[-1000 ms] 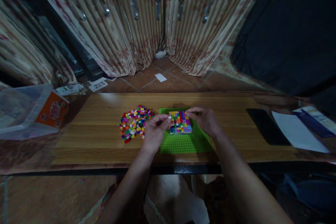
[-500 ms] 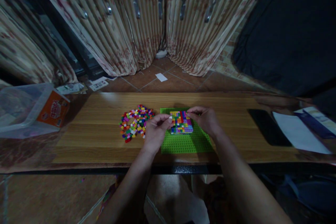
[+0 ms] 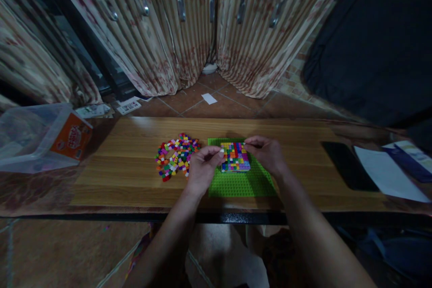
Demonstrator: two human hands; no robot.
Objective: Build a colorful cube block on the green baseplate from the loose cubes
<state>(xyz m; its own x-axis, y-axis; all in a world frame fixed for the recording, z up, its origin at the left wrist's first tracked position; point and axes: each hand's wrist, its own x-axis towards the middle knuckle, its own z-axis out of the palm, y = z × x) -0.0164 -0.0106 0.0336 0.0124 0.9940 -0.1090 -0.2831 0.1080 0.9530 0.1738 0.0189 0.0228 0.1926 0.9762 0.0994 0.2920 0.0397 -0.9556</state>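
Note:
A block built of many-coloured toy bricks (image 3: 235, 158) sits on a green studded baseplate (image 3: 241, 185). At its left edge my left hand (image 3: 203, 166) pinches a small white brick (image 3: 222, 150) between thumb and forefinger. My right hand (image 3: 268, 153) is at the block's far right corner, thumb and fingertips pressed together. What those fingertips hold, if anything, is too small to make out. Just left of my left hand lies a loose heap of small coloured bricks (image 3: 175, 158), partly hidden behind that hand.
The wooden board (image 3: 114, 166) carries the bricks and baseplate. On the left stands a clear plastic tub (image 3: 33, 137) with an orange label. A dark flat object (image 3: 349, 166) and a white sheet (image 3: 388, 173) lie at the right. Striped curtains (image 3: 162, 40) hang behind.
The whole view has shifted slightly, so things sit a little further right. Both hands stay at the block in almost the same pose, the left still pinching the white brick.

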